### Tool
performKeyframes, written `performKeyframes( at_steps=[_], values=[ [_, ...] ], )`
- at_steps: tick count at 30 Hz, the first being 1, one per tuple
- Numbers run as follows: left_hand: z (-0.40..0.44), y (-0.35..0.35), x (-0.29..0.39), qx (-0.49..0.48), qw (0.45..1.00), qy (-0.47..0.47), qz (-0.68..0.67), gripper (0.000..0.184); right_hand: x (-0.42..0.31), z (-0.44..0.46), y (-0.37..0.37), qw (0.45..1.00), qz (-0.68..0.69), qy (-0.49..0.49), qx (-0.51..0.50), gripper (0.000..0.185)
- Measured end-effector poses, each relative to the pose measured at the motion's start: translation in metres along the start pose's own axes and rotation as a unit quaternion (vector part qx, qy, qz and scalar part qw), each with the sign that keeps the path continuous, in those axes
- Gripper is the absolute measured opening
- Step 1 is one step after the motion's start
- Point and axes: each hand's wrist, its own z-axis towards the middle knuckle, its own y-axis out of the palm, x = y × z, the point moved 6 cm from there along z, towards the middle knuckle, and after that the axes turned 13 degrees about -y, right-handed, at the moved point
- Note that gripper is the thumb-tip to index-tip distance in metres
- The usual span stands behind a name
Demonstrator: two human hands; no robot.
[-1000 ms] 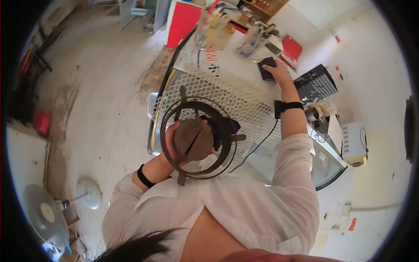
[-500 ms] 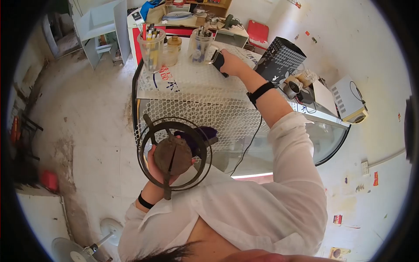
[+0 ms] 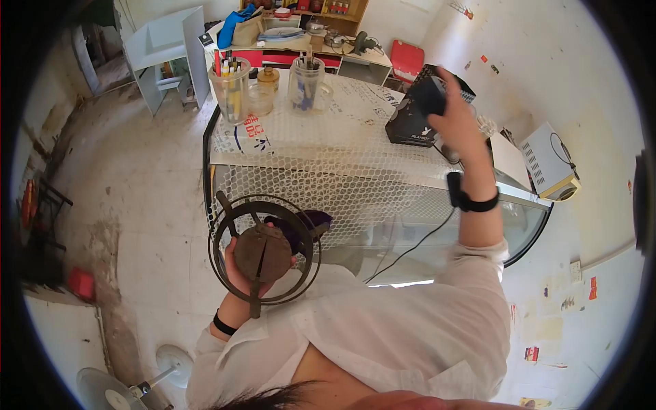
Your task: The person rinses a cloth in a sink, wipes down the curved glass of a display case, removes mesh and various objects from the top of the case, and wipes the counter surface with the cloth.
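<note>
Ring stand (image 3: pixel 277 251): head view; before the shirt (image 3: pixel 383 328), at the near left corner of the tabletop (image 3: pixel 342 126), purple cloth (image 3: pixel 318 220) beside its rings.
Left grip: left hand (image 3: pixel 239 275) closed around the stand's central disc.
Dark slab (image 3: pixel 429 96): in the right hand (image 3: pixel 463 130), overlapping the black box (image 3: pixel 410 128); contact unclear.
Right grip: thumb and fingers parted by the slab, seemingly holding its right side; blurred.
Handling: judged best with the disc held firmly, stand arms clear of the tabletop, slab steadied.
Arm pose: left bent near the body; right stretched forward.
</note>
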Motion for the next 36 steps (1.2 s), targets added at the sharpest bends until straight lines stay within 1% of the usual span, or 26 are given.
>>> performKeyframes(
  at_steps=[1, 2, 4, 5, 7, 8, 9, 10, 11, 12, 13, 15, 17, 19, 21, 25, 27, 28, 30, 31, 32, 33, 34, 35, 36],
  values=[
    [0.000, -0.001, -0.001, 0.002, 1.000, 0.000, -0.016, 0.068, 0.008, -0.005, -0.019, 0.999, -0.021, 0.041, -0.016, 0.086],
    [0.001, -0.001, -0.001, 0.005, 1.000, -0.001, -0.015, 0.068, 0.020, -0.004, -0.030, 0.999, -0.020, 0.043, -0.017, 0.086],
    [0.004, -0.002, -0.004, 0.002, 1.000, 0.002, 0.010, 0.068, 0.050, -0.003, -0.032, 0.991, 0.006, 0.094, -0.098, 0.082],
    [0.005, -0.003, -0.007, 0.008, 1.000, -0.001, 0.010, 0.068, 0.060, -0.008, -0.029, 0.990, 0.009, 0.098, -0.101, 0.082],
    [0.011, 0.001, -0.007, -0.007, 0.999, 0.011, 0.035, 0.066, 0.070, -0.011, -0.022, 0.993, -0.037, 0.042, -0.107, 0.071],
    [0.014, 0.005, -0.006, -0.013, 0.999, 0.018, 0.040, 0.066, 0.055, -0.020, -0.024, 0.992, -0.068, 0.031, -0.101, 0.062],
    [0.014, 0.005, -0.008, 0.001, 0.999, 0.027, 0.038, 0.065, 0.041, -0.033, -0.024, 0.995, -0.077, 0.002, -0.069, 0.059],
    [0.014, 0.003, -0.011, 0.018, 0.999, 0.031, 0.034, 0.063, 0.019, -0.045, -0.024, 0.988, -0.134, -0.037, -0.069, 0.057],
    [0.017, 0.004, -0.013, 0.016, 0.999, 0.030, 0.035, 0.063, 0.008, -0.066, -0.019, 0.984, -0.167, -0.046, -0.050, 0.055],
    [0.019, 0.004, -0.015, 0.014, 0.999, 0.030, 0.032, 0.062, -0.018, -0.080, -0.019, 0.986, -0.150, -0.043, -0.061, 0.054],
    [0.019, 0.004, -0.018, 0.013, 0.999, 0.029, 0.029, 0.062, -0.025, -0.093, -0.016, 0.986, -0.150, -0.039, -0.063, 0.054],
    [0.025, 0.001, -0.021, 0.002, 1.000, 0.019, 0.020, 0.062, -0.040, -0.116, -0.009, 0.986, -0.134, -0.091, -0.043, 0.055],
    [0.027, 0.000, -0.025, -0.010, 1.000, 0.013, 0.010, 0.062, -0.043, -0.127, -0.004, 0.985, -0.138, -0.096, -0.047, 0.054],
    [0.029, -0.004, -0.025, 0.025, 0.999, 0.033, 0.000, 0.063, -0.043, -0.130, -0.005, 0.982, -0.145, -0.108, -0.048, 0.053],
    [0.030, -0.004, -0.028, 0.021, 0.999, 0.035, 0.002, 0.063, -0.040, -0.132, -0.006, 0.988, -0.120, -0.083, -0.054, 0.053],
    [0.032, -0.005, -0.031, 0.012, 0.999, 0.035, -0.002, 0.064, -0.030, -0.127, -0.014, 0.989, -0.115, -0.086, -0.040, 0.051],
    [0.031, -0.005, -0.031, 0.010, 0.999, 0.039, 0.004, 0.064, -0.021, -0.118, -0.023, 0.991, -0.100, -0.042, -0.074, 0.056],
    [0.030, -0.004, -0.032, 0.009, 0.999, 0.040, 0.012, 0.065, -0.018, -0.110, -0.032, 0.991, -0.100, -0.045, -0.074, 0.056],
    [0.027, -0.002, -0.033, 0.010, 0.999, 0.043, 0.009, 0.065, -0.004, -0.088, -0.051, 0.994, 0.092, -0.026, -0.055, 0.064],
    [0.025, -0.001, -0.032, 0.010, 0.999, 0.046, 0.007, 0.065, 0.006, -0.076, -0.062, 0.988, 0.137, -0.033, -0.058, 0.068],
    [0.024, -0.002, -0.030, 0.009, 0.999, 0.049, 0.007, 0.065, 0.035, -0.070, -0.074, 0.993, 0.096, 0.049, -0.048, 0.068],
    [0.024, -0.003, -0.030, 0.005, 0.999, 0.047, 0.010, 0.065, 0.032, -0.055, -0.092, 0.993, 0.111, 0.031, 0.005, 0.067],
    [0.023, -0.003, -0.030, 0.001, 0.999, 0.045, 0.013, 0.064, 0.057, -0.040, -0.099, 0.982, 0.183, 0.011, 0.054, 0.062],
    [0.022, -0.003, -0.031, 0.000, 0.999, 0.048, 0.011, 0.064, 0.060, -0.019, -0.112, 0.987, 0.126, -0.064, 0.081, 0.057],
    [0.021, -0.003, -0.031, 0.006, 0.999, 0.051, 0.004, 0.065, 0.066, -0.003, -0.118, 0.983, 0.115, -0.089, 0.112, 0.053]
  ],
)
